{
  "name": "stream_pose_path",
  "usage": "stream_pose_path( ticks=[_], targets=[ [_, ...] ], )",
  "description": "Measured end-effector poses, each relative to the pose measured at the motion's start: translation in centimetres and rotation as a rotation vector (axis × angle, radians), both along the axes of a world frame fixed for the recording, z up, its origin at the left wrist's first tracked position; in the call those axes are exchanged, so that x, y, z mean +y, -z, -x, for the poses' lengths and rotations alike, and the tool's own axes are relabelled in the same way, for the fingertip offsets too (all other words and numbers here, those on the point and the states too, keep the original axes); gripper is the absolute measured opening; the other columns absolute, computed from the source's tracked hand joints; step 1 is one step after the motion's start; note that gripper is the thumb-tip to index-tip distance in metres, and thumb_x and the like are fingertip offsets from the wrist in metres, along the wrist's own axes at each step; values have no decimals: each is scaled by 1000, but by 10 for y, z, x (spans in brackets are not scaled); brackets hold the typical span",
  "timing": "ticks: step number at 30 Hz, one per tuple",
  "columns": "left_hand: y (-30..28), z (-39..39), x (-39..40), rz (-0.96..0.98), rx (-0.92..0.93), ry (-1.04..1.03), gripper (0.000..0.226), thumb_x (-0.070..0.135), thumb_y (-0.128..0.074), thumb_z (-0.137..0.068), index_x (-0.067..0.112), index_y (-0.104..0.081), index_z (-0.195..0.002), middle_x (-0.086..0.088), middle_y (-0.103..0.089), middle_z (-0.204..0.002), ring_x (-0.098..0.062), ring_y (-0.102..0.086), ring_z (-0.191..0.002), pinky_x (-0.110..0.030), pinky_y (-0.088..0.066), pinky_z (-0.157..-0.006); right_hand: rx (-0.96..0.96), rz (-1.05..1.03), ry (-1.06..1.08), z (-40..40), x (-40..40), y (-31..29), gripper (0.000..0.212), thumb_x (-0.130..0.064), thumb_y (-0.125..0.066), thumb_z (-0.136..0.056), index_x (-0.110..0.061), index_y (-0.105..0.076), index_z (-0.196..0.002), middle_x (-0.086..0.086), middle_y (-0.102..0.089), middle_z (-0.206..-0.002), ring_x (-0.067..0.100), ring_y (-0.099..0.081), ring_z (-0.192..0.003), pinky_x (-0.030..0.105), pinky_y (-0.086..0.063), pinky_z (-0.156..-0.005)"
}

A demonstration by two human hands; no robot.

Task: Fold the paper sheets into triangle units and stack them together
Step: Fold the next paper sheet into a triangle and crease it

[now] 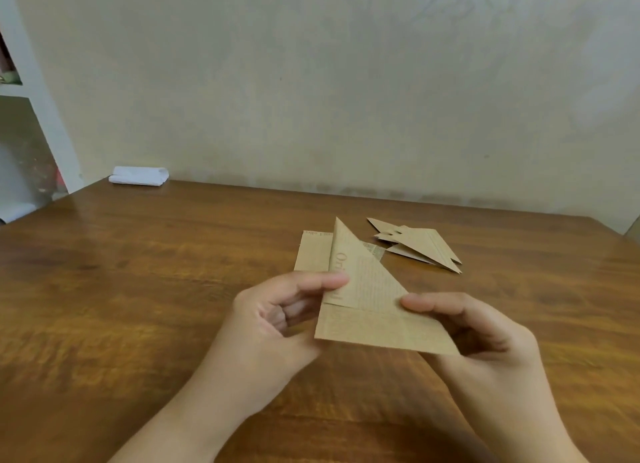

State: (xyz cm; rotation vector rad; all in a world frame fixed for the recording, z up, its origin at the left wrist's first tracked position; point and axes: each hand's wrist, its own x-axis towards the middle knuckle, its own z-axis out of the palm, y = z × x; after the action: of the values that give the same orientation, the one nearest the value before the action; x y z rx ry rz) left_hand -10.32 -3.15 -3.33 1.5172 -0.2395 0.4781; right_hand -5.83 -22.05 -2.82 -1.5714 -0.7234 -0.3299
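A tan printed paper sheet (370,303), partly folded into a triangle with a strip along its bottom, is held above the wooden table (138,272). My left hand (277,324) pinches its left edge between thumb and fingers. My right hand (485,338) pinches its right corner. Behind it, flat paper sheets (313,251) lie on the table, partly hidden by the held piece. A small pile of folded triangle units (419,244) lies to the right of them.
A folded white cloth (138,176) lies at the table's far left corner by the beige wall (346,82). White shelving (24,92) stands to the left. The table's left edge runs diagonally near the shelving.
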Motion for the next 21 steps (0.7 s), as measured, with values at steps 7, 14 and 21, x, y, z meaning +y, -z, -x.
stream_pose_path(
  ticks=[7, 14, 21],
  targets=[
    [5, 0, -3, 75, -65, -33, 26, 16, -76, -56, 32, -79, -77, 3, -77, -86, -12, -73, -86, -17, -55, -73, -24, 28, -13, 5, -1, 0, 27, -22, -81, -63, -28, -75, -88, -15, -74, -89, 1, -70, -79, 10, -52, -68],
    [2, 3, -12, 95, -86, -112, 22, 22, -87, -63, 36, -78, -78, 8, -76, -81, -3, -72, -76, -11, -53, -68, 120, -42, 90, 9, 6, 1, 14, -34, -74, -60, -27, -76, -72, 6, -64, -58, 3, -51, -50, 11, -42, -48],
    [6, 0, -22, 288, 46, -148, 29, 23, -76, -62, 32, -76, -90, -5, -77, -85, -18, -74, -78, -17, -55, -65, 357, -207, -30, 4, 13, 5, 21, -15, -76, -58, -9, -73, -78, 12, -73, -70, 16, -71, -64, 20, -57, -64]
  ],
)
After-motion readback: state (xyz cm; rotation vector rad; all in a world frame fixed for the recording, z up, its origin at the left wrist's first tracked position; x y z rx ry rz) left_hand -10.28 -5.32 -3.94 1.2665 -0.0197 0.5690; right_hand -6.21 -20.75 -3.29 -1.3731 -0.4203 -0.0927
